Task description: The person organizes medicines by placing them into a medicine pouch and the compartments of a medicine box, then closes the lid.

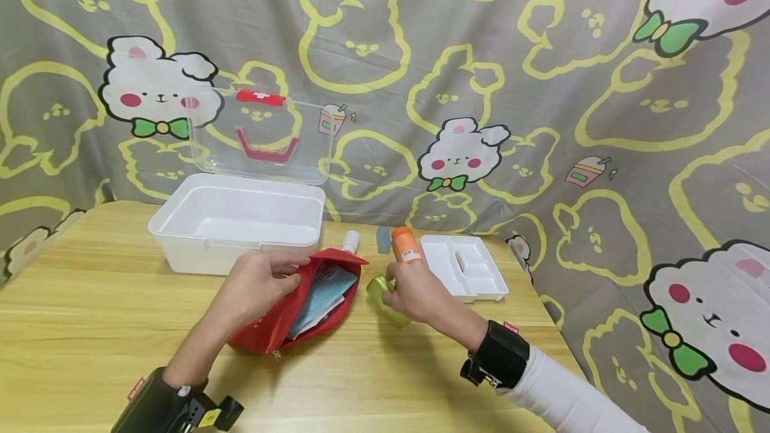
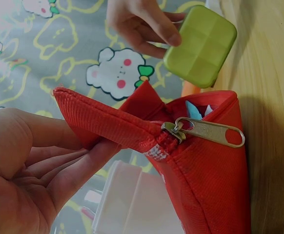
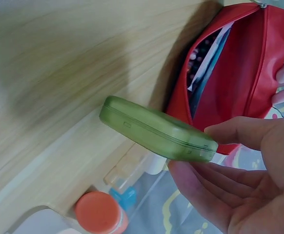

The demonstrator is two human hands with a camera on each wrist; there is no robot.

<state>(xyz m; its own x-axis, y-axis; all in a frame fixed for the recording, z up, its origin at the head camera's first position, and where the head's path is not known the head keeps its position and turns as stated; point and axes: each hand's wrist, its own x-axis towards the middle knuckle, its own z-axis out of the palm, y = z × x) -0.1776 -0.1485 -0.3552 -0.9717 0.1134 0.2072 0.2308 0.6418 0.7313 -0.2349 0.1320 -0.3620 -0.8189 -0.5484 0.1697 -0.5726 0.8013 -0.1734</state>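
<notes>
Probably light and stiff, the rounded green plastic case (image 3: 156, 130) suits the right hand's (image 1: 418, 287) end pinch; the left hand (image 1: 259, 280) pinches a red fabric pouch (image 2: 210, 180).

Shows a white cross (image 1: 261, 96) on the red latch (image 1: 243, 95), ten o'clock in the head view. Bears no readable words: too small on the label (image 1: 411, 256) of the orange bottle (image 1: 404, 239), five o'clock, and the red wristband tags (image 1: 510, 327), half past four and eight; blurred in white on the red pouch (image 2: 215, 180), five o'clock in the left-wrist view
</notes>
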